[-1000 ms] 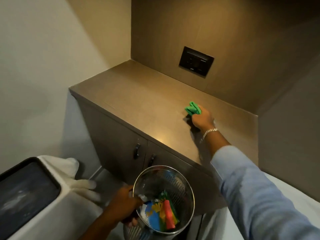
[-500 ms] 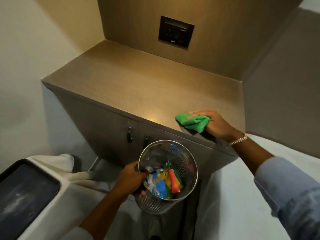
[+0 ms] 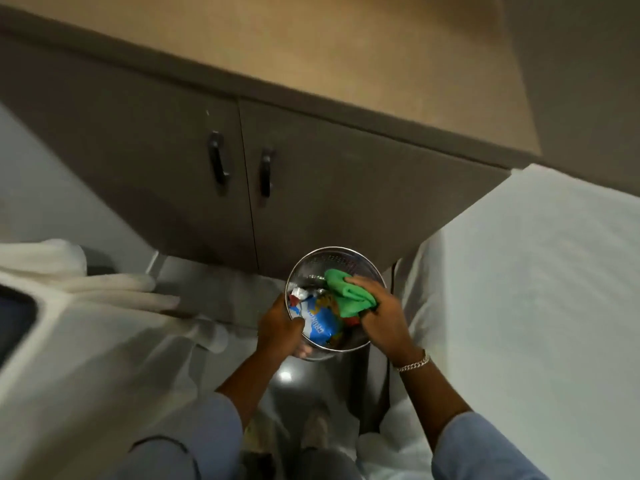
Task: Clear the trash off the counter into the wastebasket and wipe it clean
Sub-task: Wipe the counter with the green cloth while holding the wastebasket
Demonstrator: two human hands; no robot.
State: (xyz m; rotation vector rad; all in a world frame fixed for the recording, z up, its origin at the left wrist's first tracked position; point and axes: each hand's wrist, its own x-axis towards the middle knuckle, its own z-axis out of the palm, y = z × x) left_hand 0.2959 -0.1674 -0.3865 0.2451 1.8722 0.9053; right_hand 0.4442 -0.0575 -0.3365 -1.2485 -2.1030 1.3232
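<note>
Brown desk point(image 3: 346, 46) runs across the top of my view, bare wood-tone surface, and below it sit two grey cabinet doors point(image 3: 311, 188) with a pair of dark handles point(image 3: 218, 161) close together at the seam. White sheeting point(image 3: 519, 289) drapes to the right of the wastebasket, more pale fabric point(image 3: 86, 323) to the left of it.

Down in front of the doors I've got the wastebasket point(image 3: 346, 261), a round perforated metal one, tipped so its mouth faces me. My left hand point(image 3: 280, 329) has a closed grip on its near-left rim, thumb hooked over the edge and inside. Inside the basket lies the trash point(image 3: 320, 323): a blue and yellow wrapper against the left wall, a crumpled silvery-red scrap just above it, something red peeking out lower right.

My right hand point(image 3: 377, 306) is over the right side of the basket's mouth, fingers curled tight around the green cloth point(image 3: 346, 294), which is bunched up and sits just above the trash, within the rim's circle. A chain bracelet point(image 3: 414, 362) hangs at that wrist. Blue sleeves point(image 3: 485, 448) on both forearms, and my shoes show blurred below the basket.
</note>
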